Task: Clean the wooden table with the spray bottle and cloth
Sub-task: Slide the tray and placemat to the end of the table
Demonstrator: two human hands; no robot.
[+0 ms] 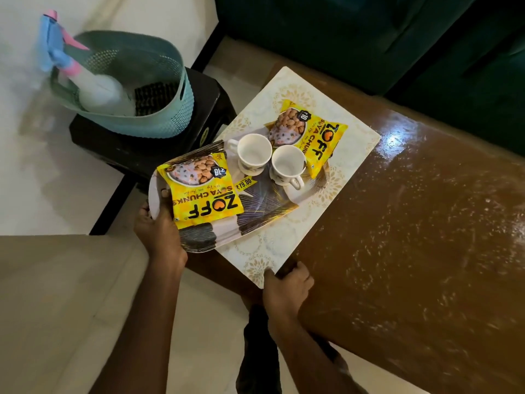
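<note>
The glossy brown wooden table [412,223] fills the right side, its top speckled with pale marks. A white patterned mat [355,132] lies over its left end. On the mat sits a patterned tray [264,203] carrying two white cups [254,152] and two yellow snack packets [204,189]. My left hand [154,223] grips the tray's near-left rim, thumb on top. My right hand [287,285] pinches the mat's near corner. The spray bottle [85,75], with a blue and pink head, leans inside a teal basket [159,120] at upper left. No cloth is visible.
The basket stands on a black stool [153,149] left of the table, with a dark brush [150,99] inside. A dark green sofa [369,32] runs along the table's far side. Pale tiled floor [42,180] lies to the left.
</note>
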